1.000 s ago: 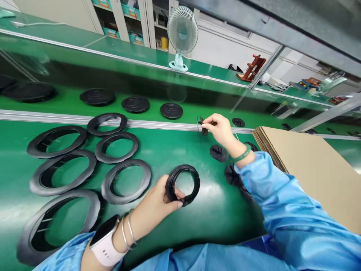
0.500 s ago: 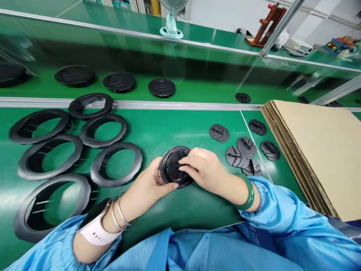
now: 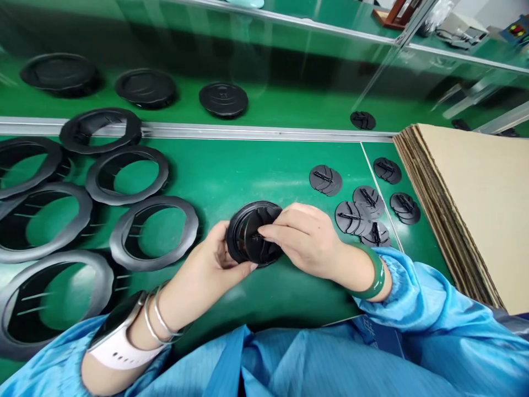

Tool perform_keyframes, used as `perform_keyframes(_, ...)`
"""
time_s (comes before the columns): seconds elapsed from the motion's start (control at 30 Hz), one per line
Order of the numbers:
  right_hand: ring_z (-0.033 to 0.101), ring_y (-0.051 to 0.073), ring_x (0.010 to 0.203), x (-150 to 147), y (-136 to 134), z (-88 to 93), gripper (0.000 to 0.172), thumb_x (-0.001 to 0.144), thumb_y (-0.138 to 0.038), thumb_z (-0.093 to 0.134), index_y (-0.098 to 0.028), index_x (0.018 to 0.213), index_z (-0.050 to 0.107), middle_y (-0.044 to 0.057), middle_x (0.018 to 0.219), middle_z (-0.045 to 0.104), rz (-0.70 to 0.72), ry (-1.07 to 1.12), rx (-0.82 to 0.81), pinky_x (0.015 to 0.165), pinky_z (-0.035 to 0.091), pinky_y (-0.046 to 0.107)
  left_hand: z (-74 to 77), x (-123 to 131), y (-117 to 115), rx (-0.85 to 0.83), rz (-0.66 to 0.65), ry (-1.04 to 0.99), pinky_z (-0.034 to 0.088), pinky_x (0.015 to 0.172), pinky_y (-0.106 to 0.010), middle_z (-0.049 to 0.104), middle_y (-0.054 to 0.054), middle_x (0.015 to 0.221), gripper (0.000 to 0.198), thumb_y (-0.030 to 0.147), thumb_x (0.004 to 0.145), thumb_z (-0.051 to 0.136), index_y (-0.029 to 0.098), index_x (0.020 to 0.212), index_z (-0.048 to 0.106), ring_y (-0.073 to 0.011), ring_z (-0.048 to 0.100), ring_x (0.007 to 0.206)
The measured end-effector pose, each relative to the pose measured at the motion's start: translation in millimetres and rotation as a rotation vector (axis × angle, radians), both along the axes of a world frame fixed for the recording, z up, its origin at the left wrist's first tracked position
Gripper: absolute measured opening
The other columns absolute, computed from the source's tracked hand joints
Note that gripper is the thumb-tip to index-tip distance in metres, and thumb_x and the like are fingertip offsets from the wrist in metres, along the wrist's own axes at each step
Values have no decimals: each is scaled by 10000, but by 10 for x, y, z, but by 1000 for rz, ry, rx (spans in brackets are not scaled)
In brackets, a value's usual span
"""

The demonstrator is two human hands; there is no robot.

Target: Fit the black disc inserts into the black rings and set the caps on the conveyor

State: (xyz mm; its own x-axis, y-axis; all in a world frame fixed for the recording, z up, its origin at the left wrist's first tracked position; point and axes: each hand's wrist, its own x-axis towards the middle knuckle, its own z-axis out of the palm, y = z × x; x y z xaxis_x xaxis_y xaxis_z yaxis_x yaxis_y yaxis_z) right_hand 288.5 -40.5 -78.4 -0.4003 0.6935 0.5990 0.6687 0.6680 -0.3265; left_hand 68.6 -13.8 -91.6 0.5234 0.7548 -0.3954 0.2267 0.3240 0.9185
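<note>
My left hand (image 3: 217,267) is closed around the left and lower side of a round black plastic ring (image 3: 235,237), held just above the green table. Inside that ring sits a thin black disc (image 3: 255,252), tilted with respect to the rim. My right hand (image 3: 308,237) pinches the small raised grip at the disc's middle between thumb and fingers. To the right of my right hand lie several loose black discs (image 3: 349,216), some overlapping, each with a raised ridge.
Large black flanged rings (image 3: 155,262) crowd the left of the green table (image 3: 231,165). Round black assemblies (image 3: 223,99) stand on the shelf beyond a metal rail (image 3: 248,132). A stack of cardboard sheets (image 3: 471,204) lies at the right, and a clear panel rises behind.
The disc in my right fingers has turned from lying nearly flat in the ring to a tilt. My view has dipped and come closer to the table.
</note>
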Motion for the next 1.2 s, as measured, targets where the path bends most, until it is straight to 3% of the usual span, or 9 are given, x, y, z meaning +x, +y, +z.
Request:
perform_keyframes(0.13, 578, 168, 773, 29, 26, -43, 198, 1003, -117, 484, -147, 1114, 646, 45, 812, 656, 56, -144, 61, 645, 481, 312, 31, 14, 0, 35, 1, 6, 603, 743, -297, 679, 23, 946, 508, 256, 731, 793, 217, 1132, 484, -166, 694, 854)
perform_keyframes(0.33, 597, 159, 795, 35, 30, -52, 178, 975, -96, 550, -119, 1127, 641, 36, 808, 651, 91, -148, 142, 643, 486, 291, 78, 21, 12, 48, -6, 40, 592, 698, -287, 679, 22, 904, 495, 278, 725, 784, 209, 1116, 490, -165, 689, 805)
perform_keyframes(0.53, 602, 149, 778, 53, 5, -18, 174, 986, -115, 539, -144, 1126, 638, 18, 794, 632, 79, -153, 108, 652, 491, 284, 72, 11, 33, 67, -10, 67, 592, 694, -301, 682, 15, 913, 524, 302, 704, 791, 219, 1117, 479, -180, 696, 803)
perform_keyframes(0.97, 539, 161, 741, 16, 25, 101, 222, 1025, -128, 438, -142, 1063, 657, 33, 796, 634, 97, -327, 98, 630, 450, 311, 22, 4, 12, 146, -25, 58, 576, 647, -225, 641, 64, 817, 426, 247, 756, 759, 227, 1082, 485, -124, 674, 728)
perform_keyframes(1.2, 518, 157, 713, 21, 45, 121, 260, 1030, -155, 434, -167, 965, 686, 32, 776, 607, 92, -338, 13, 626, 439, 305, 42, 11, -8, 132, -38, 93, 599, 676, -288, 669, 41, 820, 453, 296, 737, 766, 216, 1088, 491, -161, 694, 729)
